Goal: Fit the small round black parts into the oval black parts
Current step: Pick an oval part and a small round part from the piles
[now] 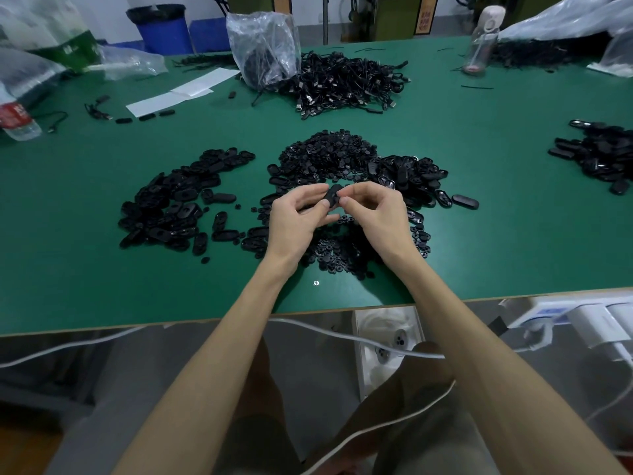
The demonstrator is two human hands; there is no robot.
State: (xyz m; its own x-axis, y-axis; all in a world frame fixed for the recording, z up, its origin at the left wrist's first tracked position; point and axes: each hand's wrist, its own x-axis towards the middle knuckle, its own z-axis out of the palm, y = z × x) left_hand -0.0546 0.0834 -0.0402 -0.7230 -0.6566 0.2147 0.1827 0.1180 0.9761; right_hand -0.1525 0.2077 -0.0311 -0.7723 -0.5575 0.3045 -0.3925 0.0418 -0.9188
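Green table (102, 296); matte oval black part (331, 196) in pinch of L hand (294, 219) + R hand (378, 214) fingers (358, 189).

Both hands met above the green table (102, 275) — the left hand (297, 219) pinched an oval black part (333, 196) while the right hand (375, 209) curled its fingertips against it. A heap of small round parts (329, 152) lay just beyond, with piles of oval parts to the left (178, 200) and right (411, 174). Farther back sat a tangle of black cables (346, 82) — beside a clear plastic bag (262, 46).
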